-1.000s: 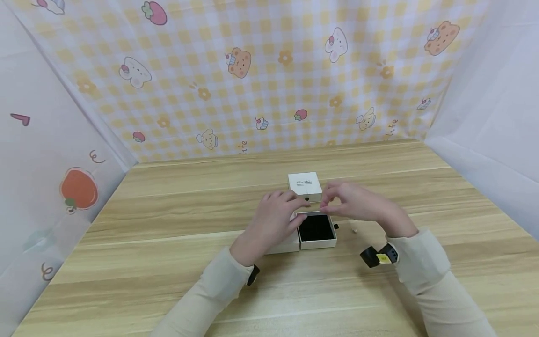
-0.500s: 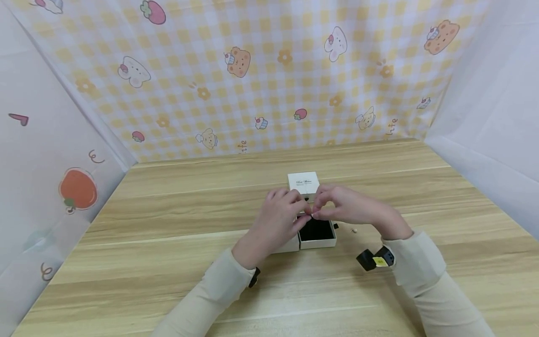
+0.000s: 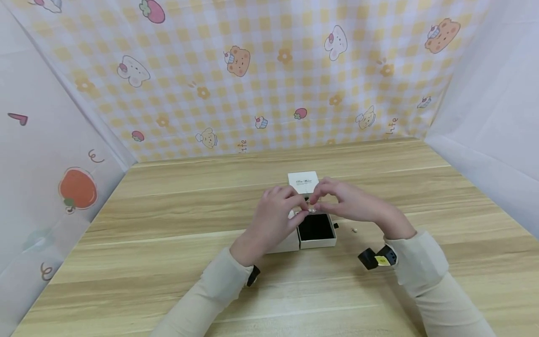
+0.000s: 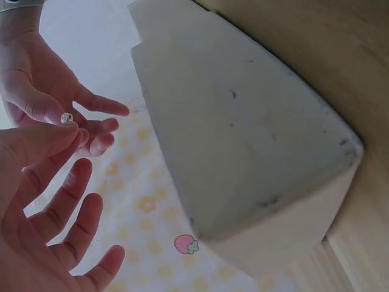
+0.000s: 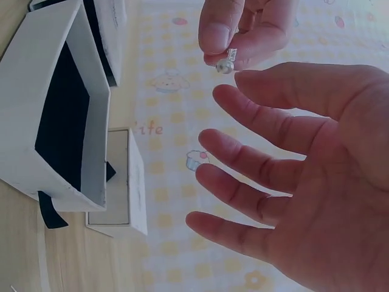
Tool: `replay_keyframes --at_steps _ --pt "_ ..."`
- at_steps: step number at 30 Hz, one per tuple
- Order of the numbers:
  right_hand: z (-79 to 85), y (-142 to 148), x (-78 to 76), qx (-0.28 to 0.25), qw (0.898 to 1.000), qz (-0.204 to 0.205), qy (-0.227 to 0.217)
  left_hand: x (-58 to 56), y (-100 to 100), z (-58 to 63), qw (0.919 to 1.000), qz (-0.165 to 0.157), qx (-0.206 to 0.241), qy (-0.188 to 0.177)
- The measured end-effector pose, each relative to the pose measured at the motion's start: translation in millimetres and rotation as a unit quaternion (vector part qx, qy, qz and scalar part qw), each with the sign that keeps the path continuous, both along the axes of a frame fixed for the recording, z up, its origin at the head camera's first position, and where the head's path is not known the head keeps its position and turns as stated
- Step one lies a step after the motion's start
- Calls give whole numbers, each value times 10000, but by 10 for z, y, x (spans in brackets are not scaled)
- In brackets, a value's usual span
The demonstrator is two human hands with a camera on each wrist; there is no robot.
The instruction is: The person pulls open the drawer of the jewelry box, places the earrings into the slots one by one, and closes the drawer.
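My left hand [image 3: 278, 215] pinches a small pearl earring [image 5: 225, 66] between thumb and fingertip, with a tiny sparkling piece beside the pearl. Close by, my right hand [image 3: 351, 203] has its thumb and fingers spread apart, the thumb tip just beside the earring; whether it touches cannot be told. Beneath both hands lies a white box tray [image 3: 317, 244] with black lining and a black pull tab [image 5: 52, 210]. Its left side meets a white box [image 3: 284, 246], partly hidden by my left hand.
Behind the tray stands another white box [image 3: 303, 181] with dark lettering on top. A tiny pearl-like piece [image 3: 354, 230] lies on the wooden table [image 3: 168, 271] right of the tray. A yellow checked cloth [image 3: 269, 93] hangs along the back.
My right hand came left to meet the left hand at the earring, then drew back slightly with its fingers parting. The earring now shows between the hands. The boxes stay put.
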State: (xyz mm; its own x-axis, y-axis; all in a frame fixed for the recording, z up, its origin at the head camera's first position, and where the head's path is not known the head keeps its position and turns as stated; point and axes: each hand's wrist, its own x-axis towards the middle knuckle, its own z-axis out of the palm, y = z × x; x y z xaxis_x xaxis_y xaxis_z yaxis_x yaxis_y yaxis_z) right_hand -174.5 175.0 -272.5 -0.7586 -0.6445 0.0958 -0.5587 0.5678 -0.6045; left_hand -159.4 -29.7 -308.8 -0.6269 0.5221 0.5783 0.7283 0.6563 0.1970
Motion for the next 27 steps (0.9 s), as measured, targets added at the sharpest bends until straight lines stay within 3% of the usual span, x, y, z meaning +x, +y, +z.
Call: replay_keyframes --at_steps 7,17,27 --pt "4 -26 -2 -15 9996 -43 292 -3 -11 11 9970 26 573 -528" --pt "3 -97 26 188 9965 -267 765 -4 -22 5 9877 70 947 -1244" --pt "-1 -97 20 250 9944 -248 996 -14 -15 -5 9830 62 1089 -1479"
